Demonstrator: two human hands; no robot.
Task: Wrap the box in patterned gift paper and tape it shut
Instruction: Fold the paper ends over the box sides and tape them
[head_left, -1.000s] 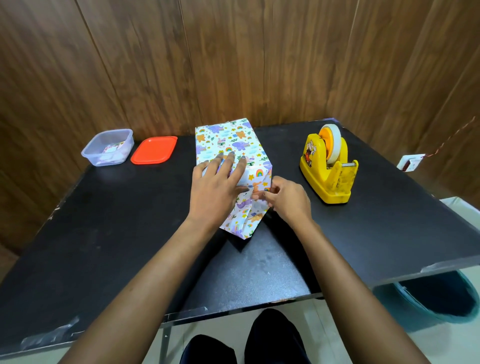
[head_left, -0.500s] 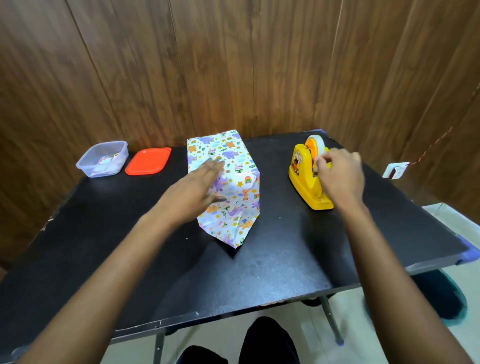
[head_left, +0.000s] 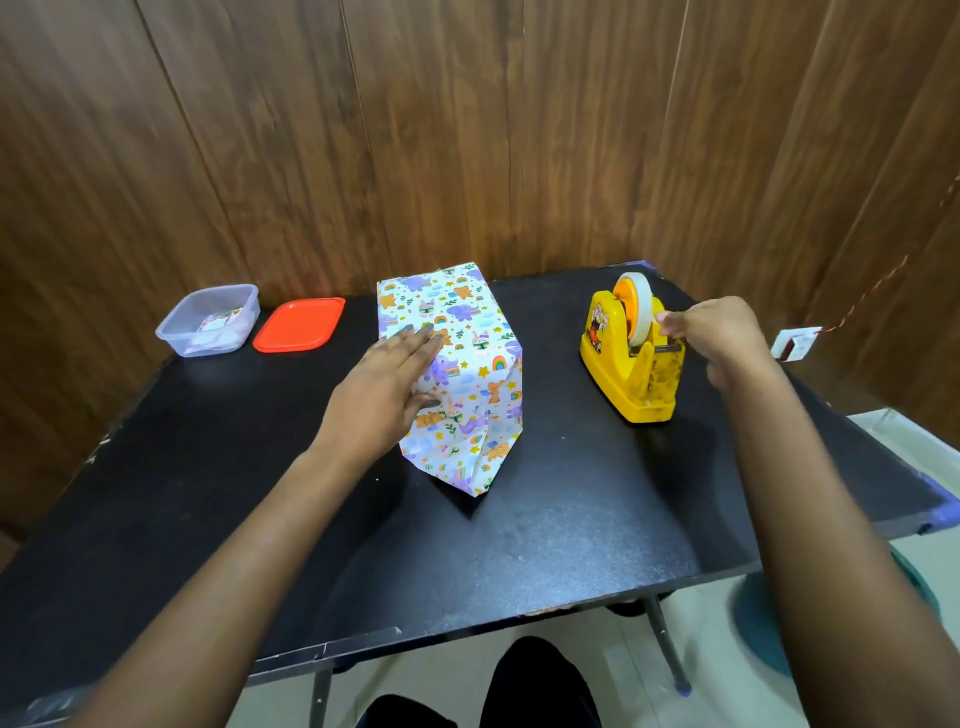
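The right hand (head_left: 719, 332) has its fingers curled, thumb and forefinger tips drawn together against the front rim of the tape roll (head_left: 640, 304), just above the cutter; whether a loose strip sits between them is too blurred to tell. The roll sits in a yellow tape dispenser (head_left: 626, 382) with a cartoon sticker on its side, no lettering legible. It stands close to the table's right edge.

The left hand (head_left: 387, 389) lies flat, fingers straight, pressing on top of the box (head_left: 467, 325) and gripping nothing. The box sits mid-table, covered in gift paper printed with elephants, bunnies and rainbows. Its near end is folded into a pointed flap resting on the black table (head_left: 545, 545).

Bare tabletop lies between box and dispenser — and a wider stretch toward the near edge. At the far left, by the wooden wall, a clear tub (head_left: 182, 327) holds printed scraps, unreadable, with an orange-red lid (head_left: 300, 325) just beside it.
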